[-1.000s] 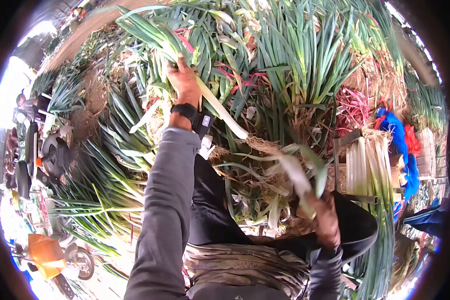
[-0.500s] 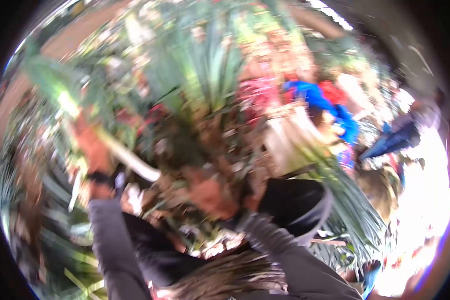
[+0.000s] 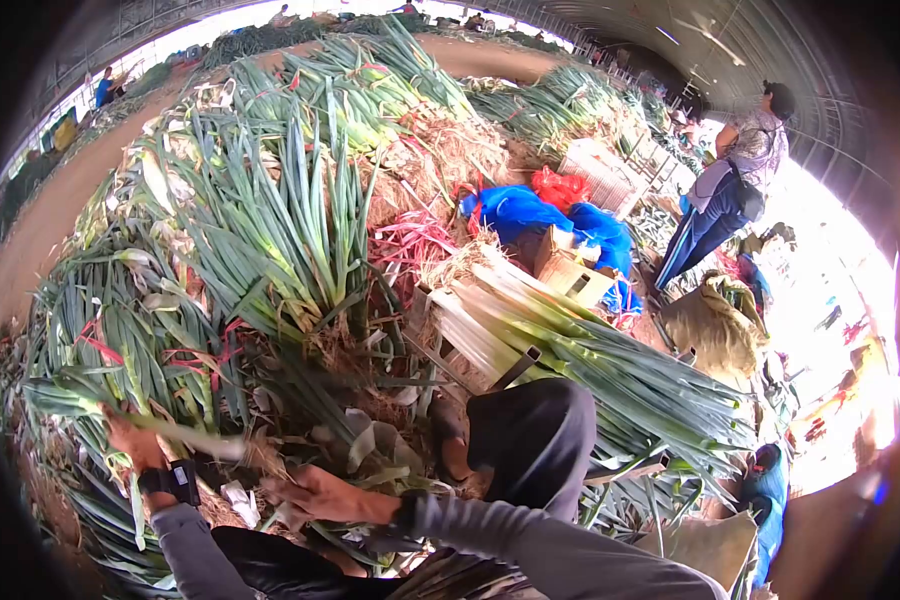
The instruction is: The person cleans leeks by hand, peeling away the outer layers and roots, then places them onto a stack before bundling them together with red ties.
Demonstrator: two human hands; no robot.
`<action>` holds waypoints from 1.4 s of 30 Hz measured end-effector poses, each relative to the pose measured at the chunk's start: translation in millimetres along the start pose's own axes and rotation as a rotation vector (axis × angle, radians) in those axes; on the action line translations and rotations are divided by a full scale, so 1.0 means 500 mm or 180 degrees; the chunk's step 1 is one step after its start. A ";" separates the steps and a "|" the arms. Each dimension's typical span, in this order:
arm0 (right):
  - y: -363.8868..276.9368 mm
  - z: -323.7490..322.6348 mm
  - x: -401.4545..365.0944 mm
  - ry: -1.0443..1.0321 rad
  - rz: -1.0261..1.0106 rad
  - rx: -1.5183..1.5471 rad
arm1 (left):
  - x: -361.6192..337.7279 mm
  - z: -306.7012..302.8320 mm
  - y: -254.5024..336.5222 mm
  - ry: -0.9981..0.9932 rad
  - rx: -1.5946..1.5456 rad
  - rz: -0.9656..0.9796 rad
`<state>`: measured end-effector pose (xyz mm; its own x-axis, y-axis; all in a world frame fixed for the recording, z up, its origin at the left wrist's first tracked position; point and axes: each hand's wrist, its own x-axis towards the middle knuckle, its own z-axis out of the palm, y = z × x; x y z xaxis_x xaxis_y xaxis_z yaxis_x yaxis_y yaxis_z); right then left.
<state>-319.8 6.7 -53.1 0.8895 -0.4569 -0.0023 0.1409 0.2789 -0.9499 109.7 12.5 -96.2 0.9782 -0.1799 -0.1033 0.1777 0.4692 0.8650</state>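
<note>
Leek (image 3: 198, 438) is in the left hand (image 3: 133, 443), fingers clenched; right hand (image 3: 322, 494) near the roots (image 3: 267, 456), grasp unclear.

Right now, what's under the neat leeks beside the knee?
Under the leeks, part of a frame shows near the white ends. The rest is hidden by leeks and the knee, so I can't tell.

Left hand (image 3: 135, 443) gripping leek (image 3: 185, 436), bundled leeks (image 3: 610, 370)

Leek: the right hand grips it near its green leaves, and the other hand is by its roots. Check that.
Wrong hand: the head view shows the left hand gripping the leek near its green leaves; the other hand is by its roots.
</note>
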 end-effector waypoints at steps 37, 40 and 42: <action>-0.242 -0.054 0.179 0.1362 -0.0949 0.0608 | -0.454 0.261 0.033 -0.1947 0.0577 0.0281; -0.270 -0.094 0.113 0.1581 -0.1219 0.0338 | -0.391 0.257 0.053 -0.1523 0.0550 0.0618; -0.315 -0.148 0.078 0.2094 -0.1359 0.0115 | -0.397 0.253 0.086 -0.1432 0.0676 0.0839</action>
<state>-339.5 -117.3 73.2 0.3163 -0.9341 0.1656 0.4368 -0.0116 -0.8995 -90.5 -40.9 23.9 0.8363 -0.4529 0.3091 -0.1378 0.3721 0.9179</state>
